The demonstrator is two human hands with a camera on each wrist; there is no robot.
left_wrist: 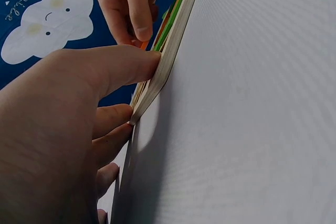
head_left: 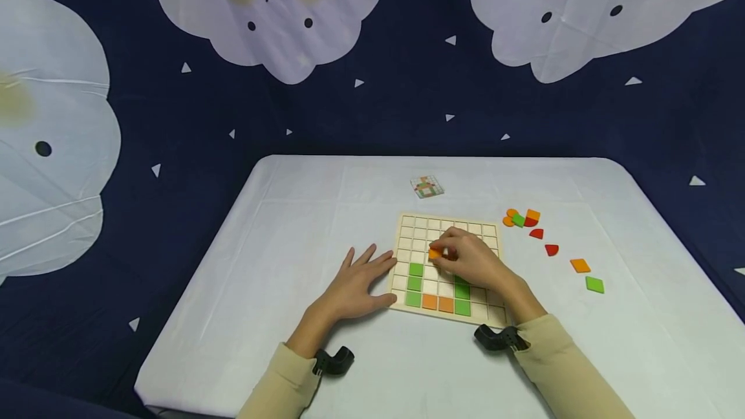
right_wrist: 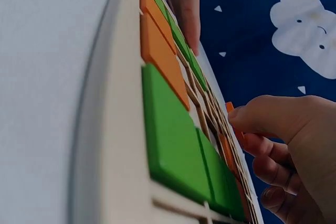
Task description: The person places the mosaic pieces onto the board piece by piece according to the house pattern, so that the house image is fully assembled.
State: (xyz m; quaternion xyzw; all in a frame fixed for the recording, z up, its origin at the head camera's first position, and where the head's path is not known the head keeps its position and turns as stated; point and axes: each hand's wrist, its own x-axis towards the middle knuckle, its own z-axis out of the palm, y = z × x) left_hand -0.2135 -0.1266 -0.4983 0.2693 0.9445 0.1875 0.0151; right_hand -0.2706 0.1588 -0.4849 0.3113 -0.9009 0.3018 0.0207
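Note:
A wooden grid board (head_left: 405,233) lies on the table. Along its left edge rests my left hand (head_left: 356,284), fingers spread and fairly straight, with the thumb (left_wrist: 131,65) against the rim. Over the middle of the grid, my right hand (head_left: 473,260) pinches an orange tile (head_left: 434,254) between thumb and fingers. Green square tiles (head_left: 414,283) form a column on the left. Orange square tiles (head_left: 429,302) sit in the bottom row, with more green tiles (head_left: 462,307) to their right. My right hand hides part of the grid; the right wrist view shows another orange piece (right_wrist: 231,156) in it.
Loose pieces lie right of the board: orange round pieces (head_left: 508,221), a red quarter-round piece (head_left: 551,249), an orange tile (head_left: 580,266) and a green tile (head_left: 595,284), among several. A small patterned card (head_left: 427,187) lies behind the board on the white table (head_left: 314,212).

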